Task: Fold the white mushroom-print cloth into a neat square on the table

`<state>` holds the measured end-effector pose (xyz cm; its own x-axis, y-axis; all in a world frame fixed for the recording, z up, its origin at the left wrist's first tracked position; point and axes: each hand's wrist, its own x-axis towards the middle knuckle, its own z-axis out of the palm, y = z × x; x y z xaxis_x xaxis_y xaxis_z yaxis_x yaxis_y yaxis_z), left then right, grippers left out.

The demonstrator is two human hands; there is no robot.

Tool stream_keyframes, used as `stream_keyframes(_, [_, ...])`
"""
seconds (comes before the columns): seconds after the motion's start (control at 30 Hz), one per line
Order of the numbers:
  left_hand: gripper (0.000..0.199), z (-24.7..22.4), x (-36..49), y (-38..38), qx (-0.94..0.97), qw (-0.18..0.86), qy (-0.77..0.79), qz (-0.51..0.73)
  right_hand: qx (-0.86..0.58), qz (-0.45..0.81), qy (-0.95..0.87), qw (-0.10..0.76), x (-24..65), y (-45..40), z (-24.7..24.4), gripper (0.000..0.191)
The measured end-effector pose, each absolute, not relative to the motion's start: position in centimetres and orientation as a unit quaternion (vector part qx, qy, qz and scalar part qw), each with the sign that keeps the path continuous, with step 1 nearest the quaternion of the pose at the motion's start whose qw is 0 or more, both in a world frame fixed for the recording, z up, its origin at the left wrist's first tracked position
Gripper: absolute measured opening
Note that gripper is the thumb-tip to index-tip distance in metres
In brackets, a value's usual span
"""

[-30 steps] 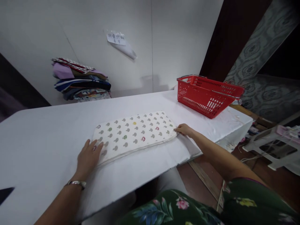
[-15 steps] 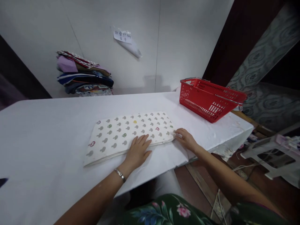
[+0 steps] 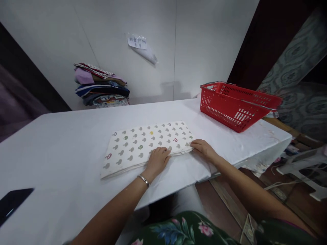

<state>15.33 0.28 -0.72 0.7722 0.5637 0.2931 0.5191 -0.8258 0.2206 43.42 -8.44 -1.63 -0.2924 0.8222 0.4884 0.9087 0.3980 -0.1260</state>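
A folded white cloth [image 3: 143,144] printed with small grey and coloured mushrooms lies flat on the table, its layers showing along the near edge. My left hand [image 3: 157,160], with a metal band on its wrist, is at the middle of that near edge. Its fingers are bent over the top layer and its thumb is by the edge, closed on the fabric. At the near right corner, my right hand [image 3: 204,149] pinches the cloth between fingers and thumb. The undersides of both hands are hidden.
A red plastic basket [image 3: 237,110] with metal handles stands at the back right of the white-covered table [image 3: 63,146]. Folded fabrics [image 3: 102,86] are stacked by the wall at the back left. A dark flat object [image 3: 15,202] lies at the near left.
My left hand's fingers have gone from lying spread on the cloth to bending at its near edge. The right hand stays at the corner. The view has shifted left.
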Motion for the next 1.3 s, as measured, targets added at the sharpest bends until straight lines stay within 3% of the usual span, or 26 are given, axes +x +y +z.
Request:
stream_keyframes(0.23, [0.023, -0.4, 15.6, 0.3, 0.944, 0.031, 0.290, 0.158, -0.522, -0.049, -0.819, 0.232, 43.8, -8.5, -0.8, 0.026])
stream_keyframes(0.4, [0.024, -0.1, 15.9, 0.5, 0.942, -0.005, 0.286, 0.178, -0.554, -0.098, -0.795, 0.228, 44.2, -7.2, 0.6, 0.027])
stream_keyframes(0.67, [0.023, -1.5, 16.1, 0.0, 0.950, -0.059, 0.268, 0.150, -0.536, -0.115, -0.816, 0.180, 44.6, -7.9, -2.6, 0.027])
stream_keyframes(1.1, [0.029, -1.3, 16.2, -0.3, 0.945, 0.017, 0.279, 0.170, -0.560, -0.111, -0.801, 0.179, 44.1, -9.2, -2.5, 0.028])
stream_keyframes(1.3, [0.024, 0.1, 19.2, -0.7, 0.957, 0.035, 0.243, 0.151, -0.559, -0.127, -0.793, 0.207, 44.2, -8.3, -1.2, 0.029])
